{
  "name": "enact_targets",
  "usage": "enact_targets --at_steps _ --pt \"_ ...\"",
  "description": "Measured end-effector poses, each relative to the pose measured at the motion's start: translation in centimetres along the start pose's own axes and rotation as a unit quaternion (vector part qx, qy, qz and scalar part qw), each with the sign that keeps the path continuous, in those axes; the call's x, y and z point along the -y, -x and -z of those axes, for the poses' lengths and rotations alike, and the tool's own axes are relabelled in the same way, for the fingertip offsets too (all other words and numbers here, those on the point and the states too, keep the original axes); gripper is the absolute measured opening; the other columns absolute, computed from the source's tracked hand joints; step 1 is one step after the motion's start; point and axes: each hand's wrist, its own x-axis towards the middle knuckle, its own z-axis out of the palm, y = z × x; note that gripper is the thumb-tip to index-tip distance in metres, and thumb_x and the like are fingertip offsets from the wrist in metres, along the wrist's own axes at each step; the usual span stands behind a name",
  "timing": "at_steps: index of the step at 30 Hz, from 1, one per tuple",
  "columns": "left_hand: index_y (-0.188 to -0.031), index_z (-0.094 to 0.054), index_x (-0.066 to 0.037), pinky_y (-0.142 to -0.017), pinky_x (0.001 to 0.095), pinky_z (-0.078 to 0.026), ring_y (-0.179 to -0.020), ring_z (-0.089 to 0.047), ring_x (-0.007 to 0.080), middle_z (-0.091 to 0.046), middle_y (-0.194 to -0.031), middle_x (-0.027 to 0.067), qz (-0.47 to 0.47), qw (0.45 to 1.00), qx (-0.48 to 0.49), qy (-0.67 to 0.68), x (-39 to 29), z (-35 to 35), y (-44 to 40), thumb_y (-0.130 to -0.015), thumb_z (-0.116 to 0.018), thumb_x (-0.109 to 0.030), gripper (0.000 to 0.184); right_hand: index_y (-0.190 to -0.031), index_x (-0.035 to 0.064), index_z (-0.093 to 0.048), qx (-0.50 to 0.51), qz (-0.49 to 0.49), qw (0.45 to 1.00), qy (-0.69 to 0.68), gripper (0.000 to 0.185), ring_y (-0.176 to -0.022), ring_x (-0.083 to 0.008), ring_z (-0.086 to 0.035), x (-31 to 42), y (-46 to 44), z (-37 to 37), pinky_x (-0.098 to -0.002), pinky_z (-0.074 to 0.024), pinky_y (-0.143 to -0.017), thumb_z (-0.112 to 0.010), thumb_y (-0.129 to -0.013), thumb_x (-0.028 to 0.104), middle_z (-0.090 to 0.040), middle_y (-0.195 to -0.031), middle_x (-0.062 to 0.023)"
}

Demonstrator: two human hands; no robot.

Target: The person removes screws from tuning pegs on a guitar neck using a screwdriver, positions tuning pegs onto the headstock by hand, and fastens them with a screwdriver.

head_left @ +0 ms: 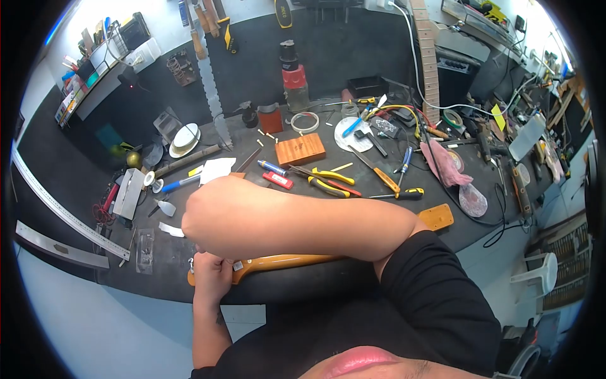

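A guitar neck (284, 261) lies along the front of the dark workbench, its headstock at the left end with metal tuning pegs. My left hand (211, 273) is closed around the headstock. Above it, my right hand (208, 205) is curled into a fist, its back toward me. Its fingers are turned away, so anything in them is hidden. My right forearm crosses over the neck and covers much of its middle. Left of my right hand lies a torn white strip (171, 230); behind the hand is a white paper (218, 169).
Pliers (331, 183), a yellow-black screwdriver (407, 194), a file (382, 177) and a wooden block (300, 149) lie beyond my forearm. A long ruler (63, 199) runs along the left edge. A pink cloth (444, 163) and cables are at the right.
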Motion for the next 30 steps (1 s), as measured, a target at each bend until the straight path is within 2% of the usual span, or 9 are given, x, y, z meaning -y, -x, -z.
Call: enact_targets --at_steps 6,15,19,21,24,26,28,29,30 --pt "-0.089 -0.078 -0.001 -0.068 0.0412 -0.056 -0.075 -0.076 0.0390 -0.076 -0.082 0.0175 -0.078 0.995 -0.034 -0.045 -1.0 -0.1 -0.3 -0.091 -0.070 0.008 0.012 -0.079 0.0003 -0.080 -0.006 0.035 0.999 -0.002 0.010 -0.078 -0.0340 -0.078 -0.3 0.4 -1.3 -0.0438 -0.0635 -0.070 -0.082 -0.074 0.008 -0.076 -0.078 -0.0186" --pt "-0.093 -0.081 -0.004 -0.080 0.0464 -0.058 -0.097 -0.074 0.0399 -0.078 -0.091 0.0164 0.005 0.998 0.023 -0.055 -1.0 0.5 -0.2 -0.092 -0.073 0.003 0.011 -0.080 0.0008 -0.081 0.029 -0.003 1.000 0.003 0.015 -0.079 -0.0357 -0.078 -0.3 -0.3 -1.0 -0.0450 -0.0637 -0.070 -0.079 -0.082 0.016 -0.076 -0.077 -0.0192" --pt "-0.093 -0.081 -0.003 -0.081 0.0479 -0.059 -0.096 -0.074 0.0418 -0.077 -0.092 0.0182 -0.070 0.996 0.005 -0.047 -1.3 0.5 -0.6 -0.094 -0.074 0.000 0.007 -0.080 -0.0006 -0.080 0.052 -0.028 0.998 0.022 0.023 -0.080 -0.0380 -0.078 0.3 -0.6 -0.4 -0.0464 -0.0631 -0.070 -0.078 -0.086 0.022 -0.074 -0.077 -0.0208" --pt "-0.094 -0.080 -0.003 -0.080 0.0470 -0.059 -0.095 -0.074 0.0418 -0.077 -0.092 0.0181 -0.054 0.997 0.020 -0.046 -0.6 0.6 -0.6 -0.095 -0.075 -0.002 0.005 -0.083 -0.0020 -0.078 0.039 -0.043 0.998 0.019 0.026 -0.079 -0.0393 -0.077 0.4 -0.5 -0.7 -0.0461 -0.0629 -0.071 -0.078 -0.088 0.024 -0.073 -0.075 -0.0215" --pt "-0.112 -0.079 -0.001 -0.088 0.0438 -0.059 -0.097 -0.076 0.0364 -0.079 -0.101 0.0163 -0.056 0.997 0.022 -0.040 -1.1 0.6 -0.3 -0.096 -0.077 -0.005 0.017 -0.089 -0.0034 -0.076 0.006 -0.037 0.998 0.043 0.032 -0.075 -0.0404 -0.074 -0.8 0.0 -0.5 -0.0447 -0.0616 -0.070 -0.079 -0.095 0.028 -0.072 -0.077 -0.0218" --pt "-0.125 -0.077 0.000 -0.092 0.0417 -0.060 -0.098 -0.077 0.0254 -0.080 -0.112 0.0123 -0.072 0.996 -0.043 0.022 -1.0 0.1 0.1 -0.097 -0.070 0.004 0.029 -0.091 -0.0020 -0.077 -0.061 -0.080 0.993 0.053 0.033 -0.067 -0.0330 -0.072 -1.7 1.0 2.0 -0.0429 -0.0580 -0.064 -0.078 -0.100 0.030 -0.073 -0.077 -0.0194" --pt "-0.136 -0.071 0.004 -0.109 0.0417 -0.055 -0.117 -0.074 0.0243 -0.077 -0.125 0.0149 -0.139 0.986 -0.088 -0.002 -0.5 1.2 0.2 -0.097 -0.065 0.009 0.040 -0.095 0.0010 -0.077 -0.160 -0.150 0.974 -0.050 0.025 -0.069 -0.0212 -0.070 -1.8 3.8 5.7 -0.0355 -0.0545 -0.065 -0.076 -0.101 0.025 -0.075 -0.080 -0.0118" --pt "-0.137 -0.071 0.002 -0.112 0.0421 -0.054 -0.118 -0.075 0.0306 -0.079 -0.121 0.0162 -0.101 0.985 -0.129 0.055 -0.7 1.6 0.6 -0.094 -0.067 0.007 0.043 -0.094 0.0028 -0.077 -0.211 -0.175 0.956 -0.101 0.021 -0.068 -0.0165 -0.069 -1.8 5.2 7.7 -0.0319 -0.0529 -0.063 -0.075 -0.102 0.022 -0.075 -0.078 -0.0086" --pt "-0.139 -0.069 0.004 -0.114 0.0408 -0.053 -0.122 -0.074 0.0272 -0.078 -0.126 0.0169 -0.085 0.980 -0.154 0.092 -0.2 2.2 1.0 -0.095 -0.066 0.008 0.045 -0.093 0.0034 -0.077 -0.259 -0.187 0.940 -0.123 0.017 -0.068 -0.0144 -0.069 -2.0 6.3 8.8 -0.0293 -0.0526 -0.062 -0.074 -0.101 0.019 -0.074 -0.077 -0.0078"
